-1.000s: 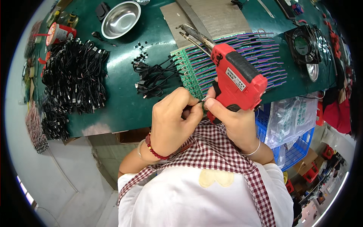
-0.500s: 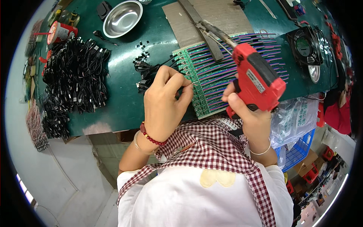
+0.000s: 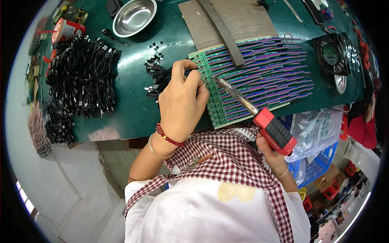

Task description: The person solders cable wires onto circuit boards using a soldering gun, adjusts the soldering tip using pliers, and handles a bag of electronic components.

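My right hand (image 3: 270,153) grips a red and black soldering gun (image 3: 276,130) low at the right. Its long metal tip points up and left and ends at the left part of a green circuit board panel (image 3: 214,106). Rows of coloured wires (image 3: 267,79) run rightward from the panel. Beside its left edge, my left hand (image 3: 181,97) is closed in a pinch, the fingertips at the edge pads; what they hold is hidden. Black cables (image 3: 159,77) lie just behind and left of this hand. A flat metal bar (image 3: 222,31) rests across the wires.
A brown board (image 3: 253,20) lies beyond the panel. Heaped black cables (image 3: 83,77), a red cup (image 3: 67,31) and a steel bowl (image 3: 134,18) occupy the left side. At right stand a black fan (image 3: 331,53), a small metal dish (image 3: 340,84) and, lower, a blue basket (image 3: 322,164).
The soldering gun has swung down and its tip has moved from above the metal bar to the panel's left part. My right hand has lowered; my left has shifted slightly.
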